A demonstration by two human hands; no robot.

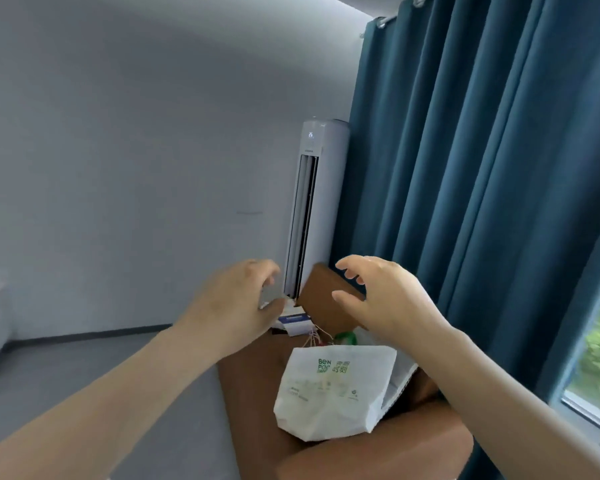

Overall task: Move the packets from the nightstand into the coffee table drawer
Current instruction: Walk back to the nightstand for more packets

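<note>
The white packet [333, 389], printed in green, was seen lying on the brown worktop [250, 393], judged to be the nightstand. It lay nearer than both hands and was touched by neither. Behind it a green item [345, 338] and a blue-and-white box [295, 322] were partly shown; whether these were packets could not be told.

The right hand [378, 296] was held above the far end, its grip spread and empty. The left hand [236, 303] was held beside the box with fingers curled. Something pale and blurred was seen at its fingertips, and whether the grip pinched it could not be told.

No coffee table or drawer was shown, so the task was judged to be at the picking-up stage, with carrying and stowing left.

The worktop's left edge was bordered by open grey floor [49, 368], where free room was offered. On the right the blue curtain [482, 202] hung close. A brown upright panel [326, 292] and a white air conditioner [312, 202] stood at the far end.
</note>
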